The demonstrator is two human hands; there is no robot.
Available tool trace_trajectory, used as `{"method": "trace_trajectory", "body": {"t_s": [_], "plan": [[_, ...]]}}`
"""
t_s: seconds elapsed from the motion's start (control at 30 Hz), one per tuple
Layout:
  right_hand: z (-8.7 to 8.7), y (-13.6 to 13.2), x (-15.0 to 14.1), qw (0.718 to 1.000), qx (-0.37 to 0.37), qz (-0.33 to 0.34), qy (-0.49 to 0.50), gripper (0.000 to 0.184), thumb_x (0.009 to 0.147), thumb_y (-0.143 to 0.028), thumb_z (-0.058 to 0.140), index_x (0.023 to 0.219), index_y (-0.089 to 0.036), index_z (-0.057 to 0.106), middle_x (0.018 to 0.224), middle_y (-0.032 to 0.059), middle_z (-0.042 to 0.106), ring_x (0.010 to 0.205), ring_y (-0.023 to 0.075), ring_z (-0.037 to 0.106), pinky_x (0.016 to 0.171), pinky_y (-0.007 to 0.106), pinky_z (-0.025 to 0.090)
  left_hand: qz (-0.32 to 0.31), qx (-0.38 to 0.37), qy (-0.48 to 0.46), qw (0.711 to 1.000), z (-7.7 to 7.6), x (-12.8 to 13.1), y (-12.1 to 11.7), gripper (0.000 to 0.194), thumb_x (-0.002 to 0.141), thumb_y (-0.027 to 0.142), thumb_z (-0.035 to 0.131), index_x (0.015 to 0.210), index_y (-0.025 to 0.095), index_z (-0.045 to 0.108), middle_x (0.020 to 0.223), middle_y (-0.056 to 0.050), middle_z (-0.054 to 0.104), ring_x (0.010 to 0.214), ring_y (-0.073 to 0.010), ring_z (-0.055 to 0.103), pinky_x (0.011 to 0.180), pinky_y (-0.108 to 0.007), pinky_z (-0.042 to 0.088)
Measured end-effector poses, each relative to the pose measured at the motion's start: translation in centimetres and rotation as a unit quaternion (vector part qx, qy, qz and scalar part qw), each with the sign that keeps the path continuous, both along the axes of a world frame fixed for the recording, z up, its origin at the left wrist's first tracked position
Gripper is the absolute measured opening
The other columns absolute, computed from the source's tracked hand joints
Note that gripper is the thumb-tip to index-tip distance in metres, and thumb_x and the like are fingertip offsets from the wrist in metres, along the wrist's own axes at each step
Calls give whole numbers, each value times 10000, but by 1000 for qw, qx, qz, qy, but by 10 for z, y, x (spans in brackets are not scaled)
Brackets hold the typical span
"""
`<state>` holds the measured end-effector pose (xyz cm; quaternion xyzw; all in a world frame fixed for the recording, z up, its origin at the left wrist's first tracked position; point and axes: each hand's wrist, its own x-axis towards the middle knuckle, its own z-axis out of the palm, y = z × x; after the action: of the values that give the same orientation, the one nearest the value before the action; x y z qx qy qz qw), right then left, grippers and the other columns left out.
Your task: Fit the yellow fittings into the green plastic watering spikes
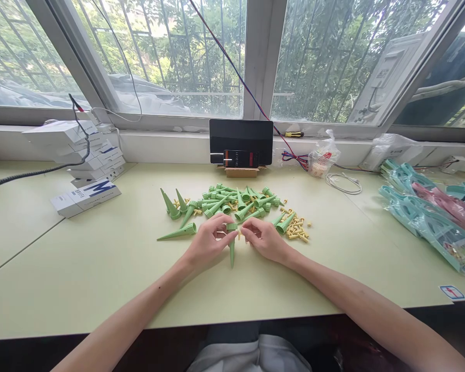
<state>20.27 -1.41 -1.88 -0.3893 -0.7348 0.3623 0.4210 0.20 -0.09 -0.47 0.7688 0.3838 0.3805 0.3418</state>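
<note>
My left hand [213,237] grips a green plastic plant watering spike [232,253] near its ribbed cap, the tip pointing down. Close beside it, my right hand [261,237] pinches a small yellow plastic peg [239,235] between thumb and fingertips. Whether the peg touches the spike I cannot tell. Behind both hands lies a heap of green spikes [217,206] with yellow pegs among them. To the right of that heap is a pile of loose yellow pegs [297,230]. A few spikes stand or lie at the left, one long spike [178,232] flat on the table.
A phone [240,158] leans on a dark tablet [240,135] on a cardboard stand at the back. White boxes [91,155] are stacked at the left. Teal-edged plastic packs [422,206] lie at the right. A coiled white cable [343,184] rests on the table [101,268].
</note>
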Motion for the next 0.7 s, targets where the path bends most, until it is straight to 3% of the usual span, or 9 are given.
{"method": "trace_trajectory", "body": {"t_s": [0.37, 0.7], "plan": [[1, -1, 0, 1000, -7, 17, -8, 190, 917, -337, 589, 944, -153, 626, 721, 6, 596, 627, 121, 503, 580, 246, 416, 15, 13, -10, 1000, -3, -2, 3, 211, 882, 372, 637, 992, 194, 620, 1017, -39, 594, 695, -116, 573, 629, -270, 538], [-1, 0, 1, 999, 6, 15, -34, 274, 960, -385, 523, 872, -151, 637, 704, 2, 573, 586, 108, 448, 543, 239, 378, 6, 13, -15, 1000, -3, -2, 3, 200, 886, 359, 638, 990, 190, 622, 1027, -47, 594, 714, -120, 584, 652, -281, 560]]}}
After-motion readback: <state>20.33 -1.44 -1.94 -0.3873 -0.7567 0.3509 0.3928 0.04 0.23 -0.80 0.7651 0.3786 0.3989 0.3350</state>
